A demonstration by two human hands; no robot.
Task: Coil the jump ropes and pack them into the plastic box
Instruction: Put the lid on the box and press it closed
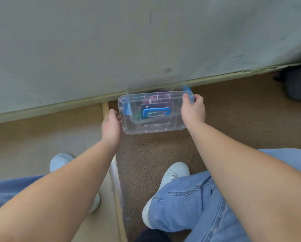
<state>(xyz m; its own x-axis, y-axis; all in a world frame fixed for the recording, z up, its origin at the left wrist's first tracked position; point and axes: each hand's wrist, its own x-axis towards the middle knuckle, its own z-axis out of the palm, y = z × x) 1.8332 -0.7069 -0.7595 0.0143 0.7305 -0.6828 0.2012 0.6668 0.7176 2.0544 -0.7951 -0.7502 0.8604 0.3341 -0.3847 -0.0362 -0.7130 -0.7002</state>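
Plastic box point(155, 127), clear, lid on, one blue handle point(156, 112) flat at the lid's centre, blue latches at both ends. Held level in front of the near edge of the grey table point(93, 49), above the brown speckled carpet point(155, 154); whether it touches the table edge cannot be told. Coloured contents point(152, 100), purple and green, blurred through the lid. Left hand point(111, 127) grips the left end; right hand point(193, 110) grips the right end, fingers curled over the latch. Below: two white shoes point(174, 173), blue jeans point(189, 206). Pale flooring point(41, 137) at left; dark bag point(298, 84) at far right beside the table.
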